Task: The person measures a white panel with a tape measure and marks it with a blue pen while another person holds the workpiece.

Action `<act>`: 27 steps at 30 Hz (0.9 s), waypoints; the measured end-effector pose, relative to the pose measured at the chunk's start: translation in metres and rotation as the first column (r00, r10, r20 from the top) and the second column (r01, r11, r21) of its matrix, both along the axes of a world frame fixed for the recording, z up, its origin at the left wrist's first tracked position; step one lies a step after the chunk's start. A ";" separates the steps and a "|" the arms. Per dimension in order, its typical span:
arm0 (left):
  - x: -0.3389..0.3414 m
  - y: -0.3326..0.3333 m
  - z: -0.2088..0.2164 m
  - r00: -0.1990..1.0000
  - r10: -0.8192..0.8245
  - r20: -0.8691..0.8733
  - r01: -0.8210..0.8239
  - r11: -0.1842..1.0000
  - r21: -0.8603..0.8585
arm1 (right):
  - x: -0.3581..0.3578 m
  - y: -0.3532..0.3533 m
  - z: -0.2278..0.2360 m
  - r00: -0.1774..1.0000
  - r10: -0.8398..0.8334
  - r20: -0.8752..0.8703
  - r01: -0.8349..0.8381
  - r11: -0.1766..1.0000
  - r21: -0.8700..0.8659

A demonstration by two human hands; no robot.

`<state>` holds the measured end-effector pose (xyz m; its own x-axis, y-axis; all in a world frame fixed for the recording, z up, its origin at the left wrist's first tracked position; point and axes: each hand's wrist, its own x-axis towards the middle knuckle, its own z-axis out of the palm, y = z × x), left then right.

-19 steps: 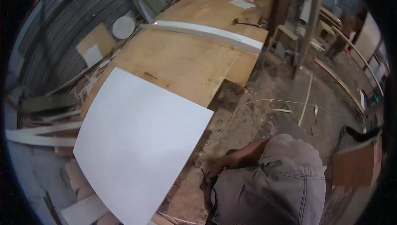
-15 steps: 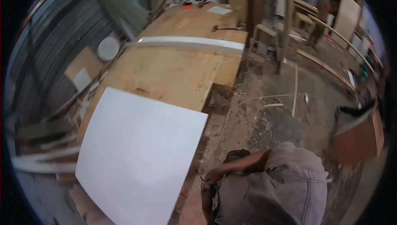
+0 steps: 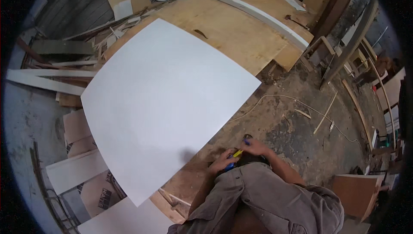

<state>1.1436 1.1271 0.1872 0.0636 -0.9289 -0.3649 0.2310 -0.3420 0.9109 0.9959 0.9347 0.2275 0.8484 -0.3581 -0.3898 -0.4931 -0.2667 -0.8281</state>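
My left hand (image 3: 220, 162) is closed around a blue tape measure (image 3: 231, 166), held in front of my waist. A short length of its yellow blade (image 3: 238, 152) sticks out toward my right hand (image 3: 257, 147). The right fingers are pinched together at the blade's end. A small blue piece (image 3: 246, 142) shows at these fingers, too small to name for sure. Left of both hands, a large white panel (image 3: 167, 105) lies over the near end of a wooden work table (image 3: 223, 23). Neither hand touches the panel.
A long white strip (image 3: 262, 16) crosses the table, with a hammer (image 3: 297, 21) beyond it. Wood offcuts (image 3: 325, 112) and a cable (image 3: 297, 99) lie on the floor at right. A brown box (image 3: 355, 194) stands nearby. Cardboard and white boards (image 3: 77, 171) are at lower left.
My view has swung round, so the panel appears turned and higher up. Both hands are now together in front of me, and the tape measure with its yellow blade has come into sight.
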 end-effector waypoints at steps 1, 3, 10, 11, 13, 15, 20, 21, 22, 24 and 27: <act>0.007 0.009 0.001 0.999 -0.016 0.037 0.016 1.000 0.017 | 0.000 -0.003 -0.001 0.994 -0.106 -0.003 0.106 0.994 0.021; 0.018 0.021 0.013 0.994 -0.041 0.102 0.037 0.998 0.041 | -0.007 -0.026 -0.010 0.963 -0.261 -0.066 0.260 0.965 -0.025; 0.066 0.054 0.021 0.900 -0.088 0.428 0.083 0.996 0.029 | 0.028 -0.104 0.006 0.950 -0.311 0.035 0.310 0.918 -0.246; 0.072 0.053 0.018 0.904 0.004 0.427 0.026 0.998 -0.064 | 0.044 -0.106 0.012 0.948 -0.316 0.031 0.313 0.913 -0.262; 0.090 0.050 0.014 0.860 0.112 0.498 -0.024 0.984 -0.179 | 0.081 -0.104 0.022 0.947 -0.314 0.073 0.322 0.913 -0.249; 0.104 0.042 0.017 0.882 0.213 0.420 -0.172 0.976 -0.135 | 0.118 -0.103 0.025 0.937 -0.313 0.157 0.339 0.922 -0.188; 0.141 0.032 0.026 0.839 0.294 0.458 -0.418 0.887 0.195 | 0.207 -0.097 -0.003 0.911 -0.316 0.264 0.356 0.927 -0.121; 0.147 0.038 0.020 0.809 0.299 0.505 -0.446 0.873 0.197 | 0.222 -0.088 -0.001 0.945 -0.275 0.179 0.307 0.932 -0.190; 0.152 0.041 0.017 0.780 0.302 0.548 -0.468 0.863 0.190 | 0.233 -0.083 0.003 0.966 -0.241 0.090 0.256 0.931 -0.261; 0.161 0.044 0.017 0.787 0.257 0.560 -0.458 0.852 0.253 | 0.239 -0.079 -0.008 0.993 -0.121 0.017 0.119 0.925 -0.360; 0.177 0.056 0.012 0.832 0.292 0.472 -0.445 0.859 0.253 | 0.253 -0.075 -0.003 0.991 -0.129 -0.041 0.111 0.944 -0.310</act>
<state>1.3205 1.1832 0.1991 0.5872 -0.6260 -0.5131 0.0422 -0.6094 0.7918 1.2488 0.8601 0.2246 0.7703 -0.5658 -0.2941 -0.5831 -0.4384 -0.6839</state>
